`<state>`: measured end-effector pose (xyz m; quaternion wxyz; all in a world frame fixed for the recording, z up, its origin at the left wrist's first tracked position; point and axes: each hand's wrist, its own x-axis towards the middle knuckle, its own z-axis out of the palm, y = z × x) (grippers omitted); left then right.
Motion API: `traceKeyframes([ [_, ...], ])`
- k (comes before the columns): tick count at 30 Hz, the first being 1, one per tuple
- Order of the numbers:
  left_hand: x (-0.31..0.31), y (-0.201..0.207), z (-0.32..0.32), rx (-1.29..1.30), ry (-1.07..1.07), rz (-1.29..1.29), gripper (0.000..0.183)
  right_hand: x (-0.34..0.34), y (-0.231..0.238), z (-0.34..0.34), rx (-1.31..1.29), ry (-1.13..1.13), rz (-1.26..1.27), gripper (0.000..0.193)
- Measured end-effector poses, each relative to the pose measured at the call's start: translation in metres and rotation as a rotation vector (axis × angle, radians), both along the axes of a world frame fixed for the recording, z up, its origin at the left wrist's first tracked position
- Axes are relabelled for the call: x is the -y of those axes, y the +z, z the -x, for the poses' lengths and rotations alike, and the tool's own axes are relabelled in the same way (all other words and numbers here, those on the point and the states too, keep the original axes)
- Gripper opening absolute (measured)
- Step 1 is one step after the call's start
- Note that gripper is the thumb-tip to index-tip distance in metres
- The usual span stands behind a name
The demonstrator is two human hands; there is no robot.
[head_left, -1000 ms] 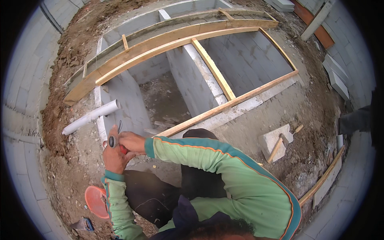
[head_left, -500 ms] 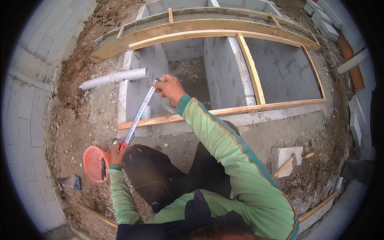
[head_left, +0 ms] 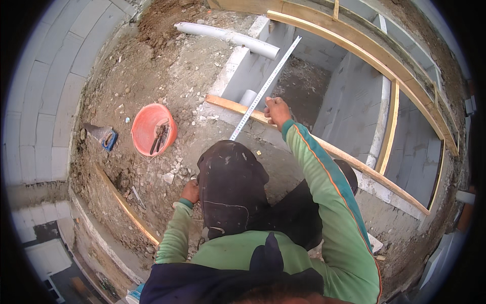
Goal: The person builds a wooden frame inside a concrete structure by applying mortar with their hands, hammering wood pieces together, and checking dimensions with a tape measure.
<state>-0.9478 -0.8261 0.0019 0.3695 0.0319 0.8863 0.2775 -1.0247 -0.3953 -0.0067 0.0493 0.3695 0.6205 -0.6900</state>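
A tape measure blade [head_left: 266, 88] stretches at a slant from behind my dark-trousered knee, over a wooden batten [head_left: 235, 105], into the opening between grey block walls. My left hand [head_left: 190, 191] is low beside the knee, closed at the blade's near end; the knee hides the tape's case and part of the fingers. Just right of the blade is my right hand [head_left: 277, 112], above the batten, its fingers curled in and apart from the blade. The blade's far tip hangs free of either hand, close to a white pipe [head_left: 253, 44]. A short pipe stub [head_left: 247, 98] stands beside the blade.
Left of me, an orange bucket [head_left: 144, 124] holds tools, with a blue-handled saw [head_left: 107, 139] on the dirt beyond. A loose plank [head_left: 124, 205] lies lower left. Timber framing [head_left: 390, 126] tops the block walls on the right.
My right hand has let go of the tape's end and come back nearer me. The blade now reaches farther out. My view has turned left, so the bucket and pit appear shifted right.
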Motion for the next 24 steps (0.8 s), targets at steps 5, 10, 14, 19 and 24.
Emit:
traceKeyframes([
  [5,-0.025,-0.07,0.042,-0.333,-0.015,-0.437,0.031,0.11,-0.043,-0.018,-0.007,0.414,0.071,0.045],
  [10,-0.053,-0.068,0.053,-0.335,-0.07,-0.555,0.031,0.117,-0.075,-0.017,-0.123,0.318,-0.271,0.03],
  [14,-0.04,-0.061,0.036,-0.381,-0.08,-0.656,0.031,0.126,-0.065,-0.009,-0.138,0.229,-0.17,0.02],
  [19,0.029,-0.068,0.006,0.06,0.239,-0.307,0.032,0.183,-0.06,0.019,-0.184,0.22,-0.47,0.026],
  [24,0.072,-0.085,-0.018,-0.041,0.488,-0.561,0.03,0.168,-0.087,0.052,-0.222,0.24,-0.501,0.026],
])
